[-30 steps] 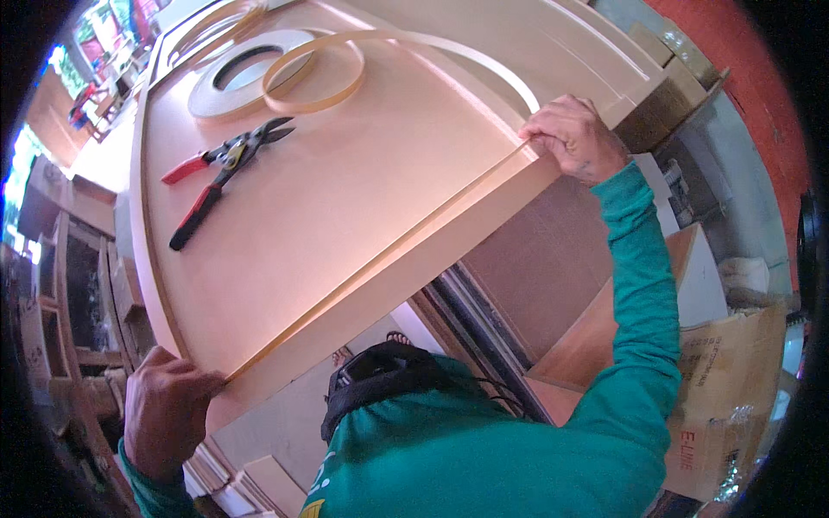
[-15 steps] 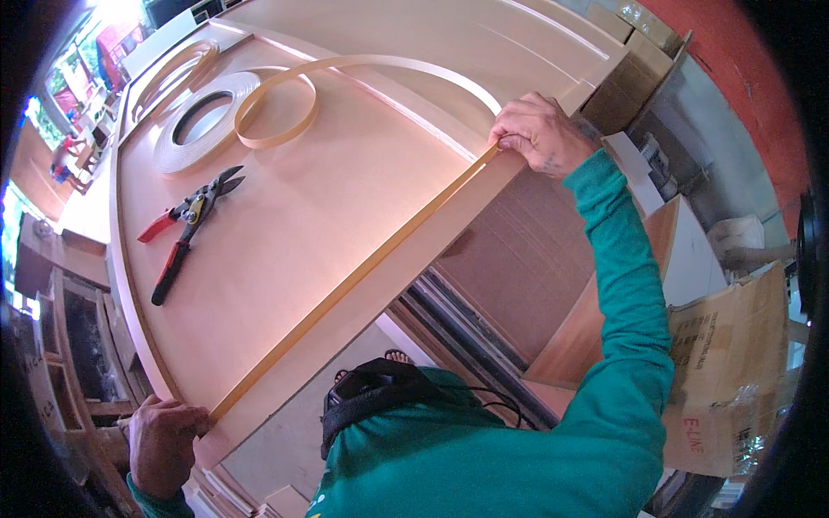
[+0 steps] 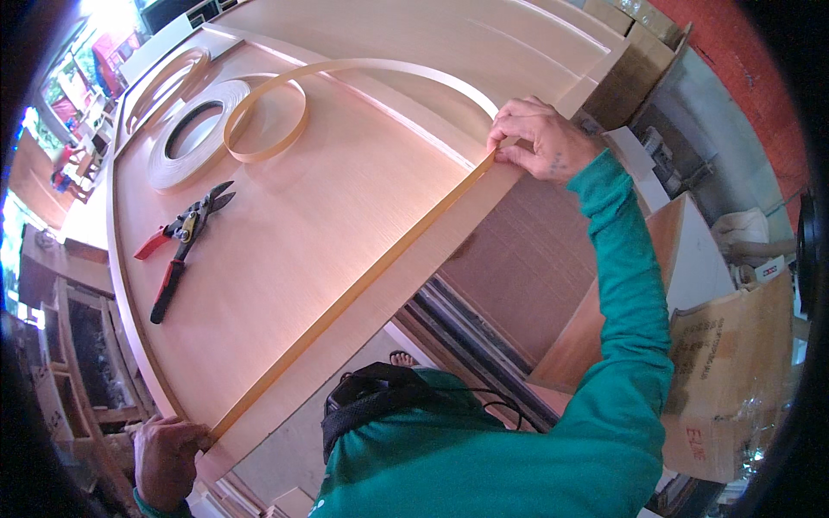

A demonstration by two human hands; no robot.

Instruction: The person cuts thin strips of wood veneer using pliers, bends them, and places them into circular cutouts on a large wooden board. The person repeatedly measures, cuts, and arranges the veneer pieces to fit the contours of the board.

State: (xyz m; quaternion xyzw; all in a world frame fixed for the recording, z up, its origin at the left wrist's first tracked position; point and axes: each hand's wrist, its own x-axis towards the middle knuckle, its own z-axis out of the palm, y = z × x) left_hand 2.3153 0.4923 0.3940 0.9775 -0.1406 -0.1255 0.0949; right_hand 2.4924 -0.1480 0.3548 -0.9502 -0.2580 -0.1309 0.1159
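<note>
Pinching edge strip [image 3: 345, 298], arms outstretched

tan edge strip [image 3: 345, 298] stretched along panel [image 3: 285, 233] edge

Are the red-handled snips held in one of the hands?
No, the red-handled snips lie on the wooden panel, apart from both hands.

Left hand [image 3: 168, 457] and right hand [image 3: 544, 138] are pinching edge-banding strip [image 3: 345, 298] along wooden panel [image 3: 328, 216] edge — red-handled snips [image 3: 181, 246] and tape roll [image 3: 194, 129] lying on top
</note>
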